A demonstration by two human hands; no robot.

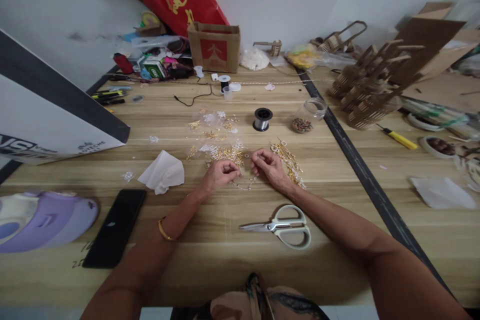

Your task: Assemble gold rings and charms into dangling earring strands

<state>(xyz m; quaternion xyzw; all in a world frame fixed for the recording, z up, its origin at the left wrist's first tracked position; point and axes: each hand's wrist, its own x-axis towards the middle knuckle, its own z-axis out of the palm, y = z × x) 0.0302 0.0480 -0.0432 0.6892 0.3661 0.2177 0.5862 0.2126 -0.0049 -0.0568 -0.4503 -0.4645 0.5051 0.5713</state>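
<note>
A thin chain (244, 188) bows between the two hands, its long axis roughly along the near edge of the bench (210, 270), about midway between the side edges. It lies just beside the left hand (222, 174), the nearer one; the right hand (270, 167) sits further toward the back edge. Thumb and forefinger are pinched together on both, though whether either grips the chain is too small to tell.

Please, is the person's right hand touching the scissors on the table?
Apart. The head view shows bare tabletop plainly between the right hand and the scissors.
</note>
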